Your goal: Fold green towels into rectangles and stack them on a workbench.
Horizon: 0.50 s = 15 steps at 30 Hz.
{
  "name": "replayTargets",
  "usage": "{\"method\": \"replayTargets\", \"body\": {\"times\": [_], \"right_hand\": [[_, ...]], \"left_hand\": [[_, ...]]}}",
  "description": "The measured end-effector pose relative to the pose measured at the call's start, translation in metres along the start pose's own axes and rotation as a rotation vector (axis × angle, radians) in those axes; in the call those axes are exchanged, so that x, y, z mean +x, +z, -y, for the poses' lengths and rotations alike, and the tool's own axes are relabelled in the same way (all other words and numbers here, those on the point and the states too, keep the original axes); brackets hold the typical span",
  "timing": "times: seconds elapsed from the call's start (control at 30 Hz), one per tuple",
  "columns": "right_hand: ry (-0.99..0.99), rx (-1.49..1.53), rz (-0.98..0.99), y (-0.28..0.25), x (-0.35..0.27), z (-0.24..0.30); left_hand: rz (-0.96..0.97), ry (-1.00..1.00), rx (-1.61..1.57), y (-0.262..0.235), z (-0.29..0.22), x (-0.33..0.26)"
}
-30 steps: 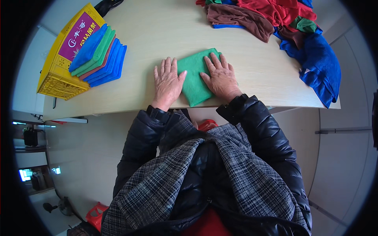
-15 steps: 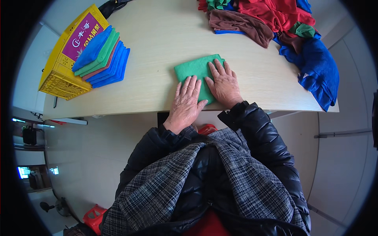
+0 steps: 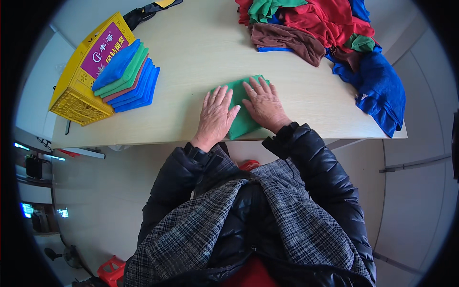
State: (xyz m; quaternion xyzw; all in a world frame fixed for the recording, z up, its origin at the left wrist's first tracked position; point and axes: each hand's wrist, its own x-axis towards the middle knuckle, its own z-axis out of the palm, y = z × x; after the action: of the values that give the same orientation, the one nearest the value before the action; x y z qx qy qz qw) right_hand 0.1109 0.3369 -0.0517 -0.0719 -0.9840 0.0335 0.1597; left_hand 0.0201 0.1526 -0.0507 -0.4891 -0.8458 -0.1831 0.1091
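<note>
A folded green cloth (image 3: 243, 116) lies flat near the front edge of the table. Over its left side rests my left hand (image 3: 214, 115), fingers stretched out and holding nothing. My right hand (image 3: 266, 105) lies flat on the cloth's right part, its fingers spread. Both palms face down, hiding part of the cloth. To the left, a stack of folded cloths (image 3: 136, 91) in blue, green and brown leans against a yellow crate (image 3: 79, 103).
Crumpled red, green and brown cloths (image 3: 330, 24) are heaped at the far right of the table (image 3: 186, 57). A blue cloth (image 3: 380, 91) trails from the heap to the right front edge. Behind the crate lies a black and yellow item (image 3: 146, 12). A red stool (image 3: 112, 270) stands on the floor at lower left.
My left hand has slid left toward the cloth's left edge, uncovering more of its middle. My right hand stays flat on the cloth. The whole view has shifted slightly.
</note>
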Motion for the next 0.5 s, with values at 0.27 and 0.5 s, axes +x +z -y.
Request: {"method": "replayTargets", "body": {"times": [0.27,0.5], "right_hand": [[0.009,0.092,0.05,0.022,0.006,-0.003],[0.014,0.086,0.041,0.022,0.008,-0.003]], "left_hand": [[0.026,-0.029,0.026,0.034,0.007,0.011],[0.03,-0.025,0.034,0.03,0.009,0.009]]}}
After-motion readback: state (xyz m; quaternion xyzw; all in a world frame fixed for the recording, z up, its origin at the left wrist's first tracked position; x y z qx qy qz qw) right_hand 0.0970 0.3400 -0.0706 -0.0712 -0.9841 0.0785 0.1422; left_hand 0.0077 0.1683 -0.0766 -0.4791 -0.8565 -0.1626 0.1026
